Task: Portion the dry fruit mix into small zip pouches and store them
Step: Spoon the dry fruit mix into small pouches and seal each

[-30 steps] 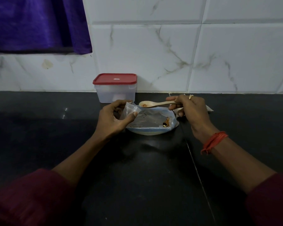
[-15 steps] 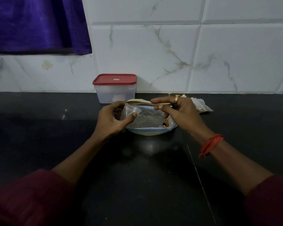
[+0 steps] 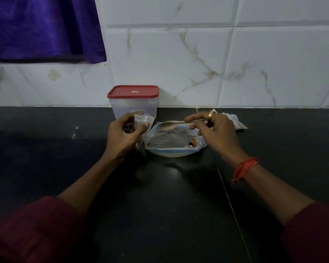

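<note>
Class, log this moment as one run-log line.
left hand holds zip pouch | right hand holds spoon above bowl | red-lidded container closed

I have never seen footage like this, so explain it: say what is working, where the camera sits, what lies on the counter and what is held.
There is no machine here: a person works with bare hands, and the one picture comes from a camera worn on their head, looking forward and down. The left hand holds a small clear pouch. The right hand pinches the handle of a spoon that hovers over a larger clear bag lying across a pale bowl; a little dry fruit mix sits in the bag's right corner. All this is on a black counter. Behind, at the tiled wall, stands a box with a red lid, and what look like more clear pouches lie behind the right hand.
</note>
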A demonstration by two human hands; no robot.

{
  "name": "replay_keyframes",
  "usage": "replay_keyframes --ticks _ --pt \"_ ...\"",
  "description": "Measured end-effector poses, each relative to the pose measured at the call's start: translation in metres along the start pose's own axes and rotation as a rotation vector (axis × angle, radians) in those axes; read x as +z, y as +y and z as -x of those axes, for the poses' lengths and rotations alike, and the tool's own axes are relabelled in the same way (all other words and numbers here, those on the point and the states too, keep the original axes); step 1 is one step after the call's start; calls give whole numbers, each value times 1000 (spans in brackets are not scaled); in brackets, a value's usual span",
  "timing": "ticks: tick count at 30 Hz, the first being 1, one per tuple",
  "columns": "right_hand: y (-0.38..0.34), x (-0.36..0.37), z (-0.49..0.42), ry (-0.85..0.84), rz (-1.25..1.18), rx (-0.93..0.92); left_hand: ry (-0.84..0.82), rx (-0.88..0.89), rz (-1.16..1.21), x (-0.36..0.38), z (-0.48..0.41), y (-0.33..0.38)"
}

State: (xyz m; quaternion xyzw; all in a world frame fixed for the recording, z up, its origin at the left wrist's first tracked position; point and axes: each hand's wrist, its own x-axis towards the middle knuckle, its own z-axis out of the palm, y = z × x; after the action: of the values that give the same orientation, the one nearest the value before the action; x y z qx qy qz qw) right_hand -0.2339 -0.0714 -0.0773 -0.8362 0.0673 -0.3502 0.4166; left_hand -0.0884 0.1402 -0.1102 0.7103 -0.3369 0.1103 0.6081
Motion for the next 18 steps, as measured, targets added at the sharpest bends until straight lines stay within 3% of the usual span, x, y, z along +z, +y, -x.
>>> replay_keyframes --ticks 6,10,18 --pt "2 17 10 -123 482 -321 11 -47 48 1 -1 0" --pt "5 24 13 -131 491 -381 -1 -88 56 1 -2 -2" --pt "13 40 13 -132 493 -334 -27 -250 108 1 -6 -4"
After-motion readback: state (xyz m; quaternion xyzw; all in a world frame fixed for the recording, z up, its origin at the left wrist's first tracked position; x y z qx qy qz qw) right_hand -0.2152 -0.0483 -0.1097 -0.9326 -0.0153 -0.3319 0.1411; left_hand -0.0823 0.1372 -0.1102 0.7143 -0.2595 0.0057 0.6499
